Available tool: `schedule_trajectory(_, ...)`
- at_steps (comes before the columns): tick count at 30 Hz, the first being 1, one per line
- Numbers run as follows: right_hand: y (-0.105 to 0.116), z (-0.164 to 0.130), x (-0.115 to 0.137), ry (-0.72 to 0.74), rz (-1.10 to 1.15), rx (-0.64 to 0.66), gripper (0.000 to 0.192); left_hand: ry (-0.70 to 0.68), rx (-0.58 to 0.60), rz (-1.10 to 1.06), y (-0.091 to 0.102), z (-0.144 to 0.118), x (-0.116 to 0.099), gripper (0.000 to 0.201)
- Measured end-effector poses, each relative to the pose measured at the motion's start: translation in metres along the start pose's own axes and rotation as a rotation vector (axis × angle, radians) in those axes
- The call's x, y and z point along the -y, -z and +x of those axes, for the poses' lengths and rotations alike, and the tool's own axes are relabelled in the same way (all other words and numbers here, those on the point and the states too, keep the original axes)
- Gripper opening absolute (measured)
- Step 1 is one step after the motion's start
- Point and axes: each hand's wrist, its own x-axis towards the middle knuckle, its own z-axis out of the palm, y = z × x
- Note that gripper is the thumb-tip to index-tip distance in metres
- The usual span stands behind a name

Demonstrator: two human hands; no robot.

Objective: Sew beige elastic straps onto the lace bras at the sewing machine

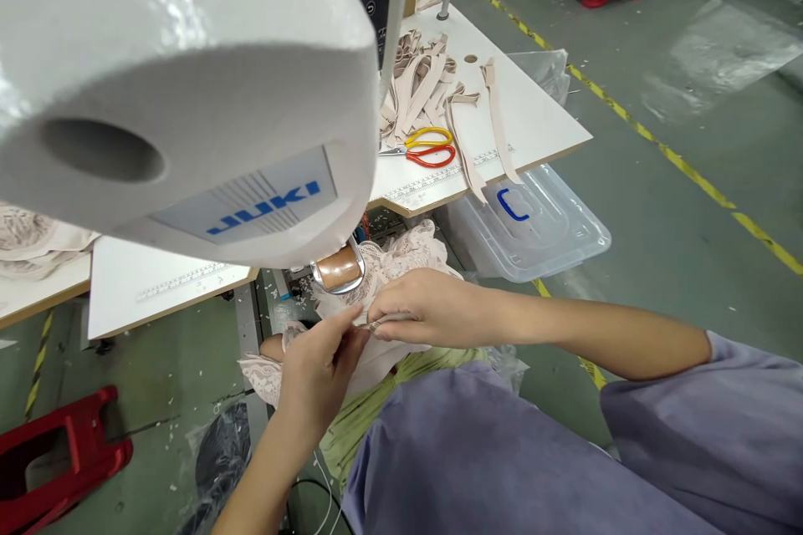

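At the left, a red stool (59, 456) stands on the floor below the white table (156, 288), and the big white Juki sewing machine (188, 92) fills the top of the view. Just under its head, my left hand (319, 372) pinches the near edge of the pale pink lace piece (401, 255), fingers drawn narrow on the cloth, thumb on top. My right hand (427, 309) meets it from the other side, fingertips closed on the same edge, so both hands touch at the seam just in front of the shiny presser part (339, 272). The lace looks feather-light, limp and open-weave, likely to stretch, snag or slide if gripped loosely, so I judge the bound edge the safest place to hold, not the scalloped trim. Further right, yellow-and-red scissors (427, 146) lie beside a heap of beige straps (420, 84) on the table, with a clear plastic bin lid (552, 230) beneath
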Motion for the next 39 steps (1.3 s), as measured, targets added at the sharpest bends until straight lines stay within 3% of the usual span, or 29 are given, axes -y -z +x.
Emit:
schedule_trajectory(2, -0.002, -0.001, -0.001, 0.014, -0.028, -0.011, 0.015, -0.01, 0.1, 0.029, 0.002, 0.004, 0.003, 0.021)
schedule_trajectory(4, -0.005, -0.002, -0.002, 0.019, -0.034, -0.059, 0.015, -0.067, 0.123, 0.128, 0.003, 0.006, 0.004, 0.026)
schedule_trajectory(7, -0.011, -0.002, -0.001, 0.069, -0.091, -0.195, 0.018, -0.147, 0.018, 0.333, 0.001, 0.008, 0.001, 0.035)
schedule_trajectory(10, -0.008, 0.005, 0.001, 0.132, -0.18, -0.294, 0.02, -0.119, -0.035, 0.334, 0.001, 0.009, -0.004, 0.033)
schedule_trajectory(13, 0.009, 0.023, 0.005, 0.107, -0.194, -0.264, 0.019, 0.036, -0.142, 0.215, 0.002, 0.012, -0.001, 0.023)
schedule_trajectory(15, 0.024, 0.037, 0.01, 0.032, -0.185, -0.213, 0.024, 0.059, -0.26, 0.262, 0.003, 0.014, 0.008, 0.015)
schedule_trajectory(17, 0.036, 0.048, 0.015, -0.043, -0.183, -0.169, 0.029, -0.096, -0.347, 0.373, 0.004, 0.016, 0.021, 0.014)
schedule_trajectory(20, 0.046, 0.056, 0.023, -0.106, -0.186, -0.127, 0.026, -0.391, -0.366, 0.483, 0.006, 0.018, 0.043, 0.034)
schedule_trajectory(23, 0.047, 0.056, 0.024, -0.123, -0.199, -0.117, 0.02, -0.478, -0.32, 0.556, 0.009, 0.02, 0.054, 0.05)
schedule_trajectory(27, 0.036, 0.048, 0.011, -0.052, -0.264, -0.216, 0.02, -0.435, -0.272, 0.664, 0.011, 0.024, 0.044, 0.042)
schedule_trajectory(33, -0.007, 0.032, -0.014, 0.149, -0.532, -0.701, 0.02, -0.226, -0.185, 0.691, 0.012, 0.026, 0.024, 0.032)
schedule_trajectory(36, -0.018, 0.032, -0.019, 0.152, -0.533, -0.798, 0.021, -0.368, -0.148, 0.657, 0.02, 0.029, 0.04, 0.038)
schedule_trajectory(39, -0.025, 0.031, -0.023, 0.117, -0.377, -0.755, 0.022, -0.549, -0.074, 0.665, 0.029, 0.035, 0.058, 0.047)
